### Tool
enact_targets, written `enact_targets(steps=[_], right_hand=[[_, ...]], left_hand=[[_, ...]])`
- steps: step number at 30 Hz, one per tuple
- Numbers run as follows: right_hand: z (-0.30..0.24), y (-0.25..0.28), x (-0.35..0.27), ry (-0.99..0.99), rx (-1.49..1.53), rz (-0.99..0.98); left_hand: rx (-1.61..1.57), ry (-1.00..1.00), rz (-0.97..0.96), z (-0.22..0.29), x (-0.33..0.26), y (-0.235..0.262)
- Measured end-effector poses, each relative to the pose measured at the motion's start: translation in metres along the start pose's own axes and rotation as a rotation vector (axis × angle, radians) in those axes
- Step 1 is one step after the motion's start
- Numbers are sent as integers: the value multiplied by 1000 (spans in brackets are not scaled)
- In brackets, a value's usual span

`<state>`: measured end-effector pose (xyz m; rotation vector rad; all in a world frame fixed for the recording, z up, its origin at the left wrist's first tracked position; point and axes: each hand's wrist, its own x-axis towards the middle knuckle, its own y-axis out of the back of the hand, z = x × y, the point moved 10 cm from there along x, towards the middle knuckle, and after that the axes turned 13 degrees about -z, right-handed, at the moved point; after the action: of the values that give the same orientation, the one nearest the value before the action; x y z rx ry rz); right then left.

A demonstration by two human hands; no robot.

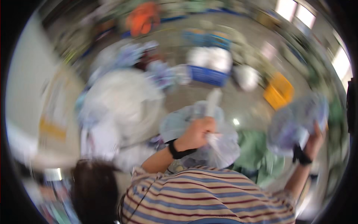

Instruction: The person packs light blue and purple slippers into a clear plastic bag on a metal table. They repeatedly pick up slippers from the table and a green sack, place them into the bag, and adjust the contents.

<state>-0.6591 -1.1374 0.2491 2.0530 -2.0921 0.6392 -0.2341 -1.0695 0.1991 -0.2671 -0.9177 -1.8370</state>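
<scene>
Both hands are blurred by motion. My left hand, with a black band at the wrist, is closed in a fist round the gathered neck of a clear plastic bag. The bag's twisted end sticks up above the fist, and pale, bluish contents show through below. Out to the right, my right hand, also black-banded, grips the edge of a second filled bag, translucent with bluish-purple contents. Some of its fingers are hidden behind that bag.
A big white sack and bluish bundles lie at left. Beyond are a blue crate with white bags, a yellow crate and an orange object. Green cloth lies between my arms. A dark-haired head is at lower left.
</scene>
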Motion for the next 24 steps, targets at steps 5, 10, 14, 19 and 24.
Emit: enact_targets(steps=[5,10,14,19,24], right_hand=[[-12,-32,93,112,210,-336],[11,-211,118,110,403,-655],[13,-378,78,3,675,-1151],[-21,-585,-60,-147,1015,-1653],[-103,-781,-300,-393,1201,-1949]], left_hand=[[255,14,256,121,-89,80],[519,179,532,237,-186,95],[805,412,707,312,-257,81],[1039,638,949,407,-346,53],[1404,997,1171,508,-419,13]])
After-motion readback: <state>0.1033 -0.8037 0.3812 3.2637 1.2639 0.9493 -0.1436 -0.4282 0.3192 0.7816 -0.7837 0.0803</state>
